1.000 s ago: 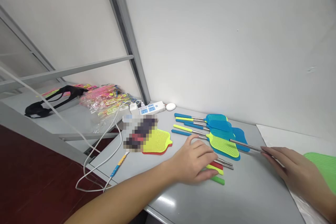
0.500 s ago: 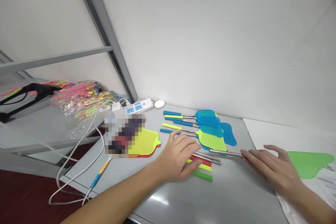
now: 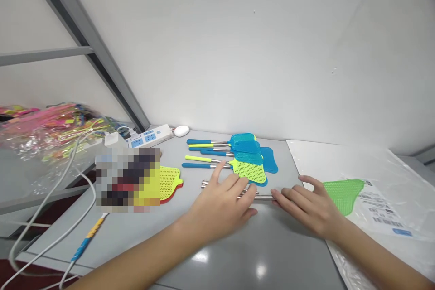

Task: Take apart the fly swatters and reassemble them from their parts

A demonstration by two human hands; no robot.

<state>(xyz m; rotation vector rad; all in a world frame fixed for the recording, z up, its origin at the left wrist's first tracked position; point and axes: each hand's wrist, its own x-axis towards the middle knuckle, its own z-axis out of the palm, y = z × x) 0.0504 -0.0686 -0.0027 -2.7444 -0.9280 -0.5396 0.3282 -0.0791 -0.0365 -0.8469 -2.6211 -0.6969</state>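
My right hand [image 3: 307,208] is closed around the thin metal shaft [image 3: 263,197] of a fly swatter, whose green perforated head [image 3: 343,194] shows beyond the knuckles. The shaft's left end reaches the fingers of my left hand [image 3: 220,206]. That left hand is curled low over the table, index finger raised, thumb and other fingers bent inward; what they grip is hidden. Loose metal rods [image 3: 204,184] stick out beside and behind it. Just past both hands lie several finished-looking fly swatters with blue heads [image 3: 246,144] and a yellow-green head [image 3: 251,171].
Yellow swatter heads [image 3: 170,183] over red ones lie left, partly behind a blurred patch. A power strip [image 3: 151,136], a white puck-shaped object [image 3: 181,131] and white cables [image 3: 90,199] are at the back left. Bagged colourful items [image 3: 57,122] fill a shelf. A white plastic package [image 3: 404,190] lies right.
The view has turned right. My right hand has brought the green swatter's shaft left, up to my left hand. The red, yellow and green handles under my left hand no longer show.
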